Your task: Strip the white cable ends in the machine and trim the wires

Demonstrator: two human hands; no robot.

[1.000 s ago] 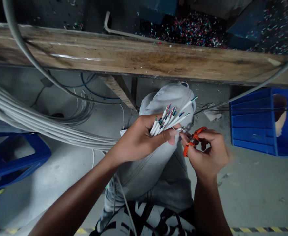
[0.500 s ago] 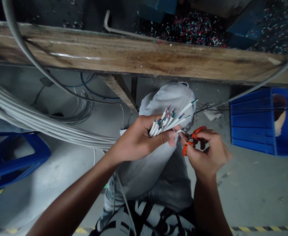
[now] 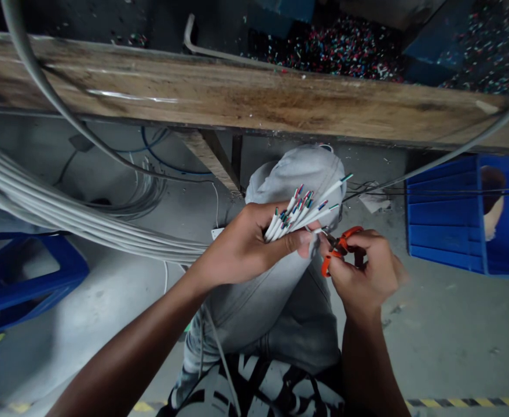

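Note:
My left hand (image 3: 254,243) is closed around a bundle of white cables (image 3: 295,214), whose cut ends fan out and show red, green and blue wire cores. Between its thumb and fingertips sits the end of one cable (image 3: 316,233), turned toward the right. My right hand (image 3: 365,269) grips small scissors (image 3: 339,249) with orange handles. Their short blades meet that cable end beside my left thumb, and my right fingertips partly hide the contact. Both hands are above my knee in light jeans (image 3: 275,301).
A wooden bench edge (image 3: 237,92) runs across, with coloured wire scraps (image 3: 354,46) behind it. Thick grey cables (image 3: 84,214) sweep in from the left. A blue bin (image 3: 445,214) stands on the right and a blue stool (image 3: 32,278) on the left.
Hands, cable bundle and scissors keep nearly the same place. The held cable end has shifted very slightly at the blades.

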